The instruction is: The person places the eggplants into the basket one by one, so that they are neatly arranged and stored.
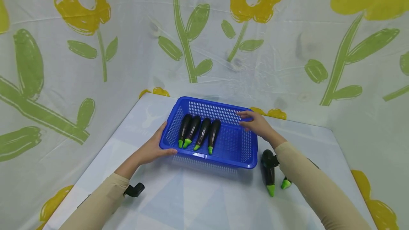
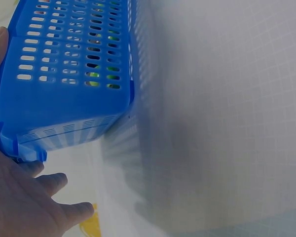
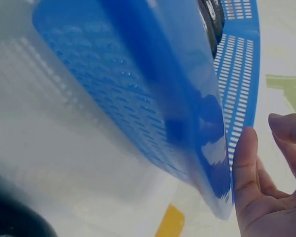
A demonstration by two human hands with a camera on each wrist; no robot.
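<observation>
A blue plastic basket [image 1: 198, 155] with slotted walls stands on the table. Several dark eggplants [image 1: 204, 132] with green stem ends lie side by side in its left half. My left hand [image 1: 153, 148] rests against the basket's left front corner, thumb along the front rim. In the left wrist view its fingers [image 2: 52, 183] spread out straight beyond the rim. Over the basket's right back corner is my right hand [image 1: 255, 123], thumb and fingers apart, nothing between them. One eggplant [image 1: 268, 176] lies outside, right of the basket; another eggplant [image 1: 286, 183] is mostly hidden by my right sleeve.
The table [image 1: 191, 201] has a pale cloth with light blue triangles. White curtains [image 1: 127, 63] with yellow flowers and green leaves rise behind and at both sides. Dark wrist cameras stick out at both my wrists, the left camera [image 1: 134, 190] just above the cloth.
</observation>
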